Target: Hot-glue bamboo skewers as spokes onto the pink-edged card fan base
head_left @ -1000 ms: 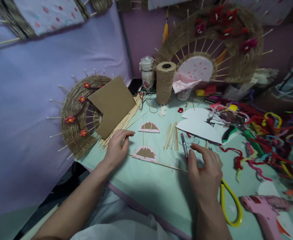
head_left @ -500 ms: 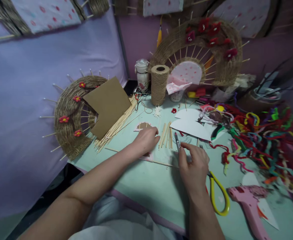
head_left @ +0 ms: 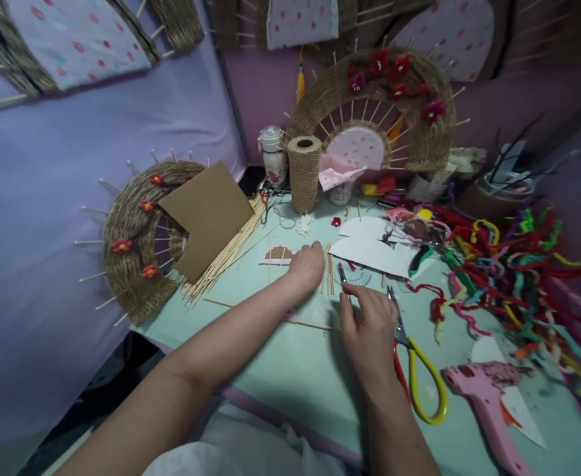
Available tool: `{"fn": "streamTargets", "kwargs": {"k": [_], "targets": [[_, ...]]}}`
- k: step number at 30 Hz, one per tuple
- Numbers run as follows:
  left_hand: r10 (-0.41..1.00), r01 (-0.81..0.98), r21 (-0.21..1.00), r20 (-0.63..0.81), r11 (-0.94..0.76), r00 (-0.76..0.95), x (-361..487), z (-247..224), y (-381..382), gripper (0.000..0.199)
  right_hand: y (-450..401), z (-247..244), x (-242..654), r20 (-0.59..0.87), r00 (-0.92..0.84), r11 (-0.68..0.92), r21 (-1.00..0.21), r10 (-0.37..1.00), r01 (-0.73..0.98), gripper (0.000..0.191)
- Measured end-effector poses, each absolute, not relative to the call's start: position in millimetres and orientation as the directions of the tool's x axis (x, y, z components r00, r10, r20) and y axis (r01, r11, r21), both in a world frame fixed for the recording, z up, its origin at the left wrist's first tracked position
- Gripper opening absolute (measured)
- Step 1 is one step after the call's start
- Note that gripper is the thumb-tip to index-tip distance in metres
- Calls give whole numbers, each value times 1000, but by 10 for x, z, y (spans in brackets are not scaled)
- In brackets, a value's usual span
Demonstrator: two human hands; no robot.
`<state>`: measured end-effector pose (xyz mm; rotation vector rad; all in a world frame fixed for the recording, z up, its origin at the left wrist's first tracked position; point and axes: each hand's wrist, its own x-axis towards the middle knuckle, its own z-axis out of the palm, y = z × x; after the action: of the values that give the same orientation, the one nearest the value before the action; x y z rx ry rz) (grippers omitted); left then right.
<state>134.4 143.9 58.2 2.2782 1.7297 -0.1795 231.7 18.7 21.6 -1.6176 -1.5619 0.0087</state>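
Observation:
My left hand [head_left: 309, 266] is at the middle of the table, its fingers curled down beside several thin wooden sticks [head_left: 330, 272]. Its fingertips are hidden, so whatever they hold does not show. Left of it lies a small brown half-round piece with a pink edge [head_left: 276, 254], with thin sticks across it. Part of another pink-edged piece shows under my left forearm. My right hand [head_left: 372, 320] has thumb and forefinger closed around a dark pen [head_left: 342, 274], its tip pointing away from me. A clear protractor [head_left: 357, 276] lies just beyond the pen.
Scissors [head_left: 413, 357] and a pink glue gun [head_left: 483, 403] lie on the right. Behind are white paper pieces [head_left: 369, 254], a twine spool [head_left: 304, 178] and colourful pipe cleaners [head_left: 513, 264]. Leftward, brown card [head_left: 208, 218] rests on a stick bundle [head_left: 228, 254] by a twine-wound arch [head_left: 131, 244].
My left hand has moved right, from the half-round piece to the loose sticks, uncovering more of that piece. My right hand has shifted slightly left beside the pen. The view has turned a little.

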Motion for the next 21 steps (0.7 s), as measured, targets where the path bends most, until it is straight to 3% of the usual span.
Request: {"fn": "streamTargets", "kwargs": {"k": [16, 18, 21], "targets": [[942, 926, 333, -217, -175, 256, 1151, 719, 1380, 42, 197, 136, 2337, 528, 194, 160, -552, 827, 818, 22], [954, 898, 406, -162, -168, 252, 1071, 713, 1376, 44, 205, 130, 2348, 534, 192, 164, -548, 824, 820, 23], [973, 720, 675, -16, -160, 231, 955, 706, 1311, 48, 209, 136, 2355, 539, 184, 187, -560, 822, 807, 24]]}}
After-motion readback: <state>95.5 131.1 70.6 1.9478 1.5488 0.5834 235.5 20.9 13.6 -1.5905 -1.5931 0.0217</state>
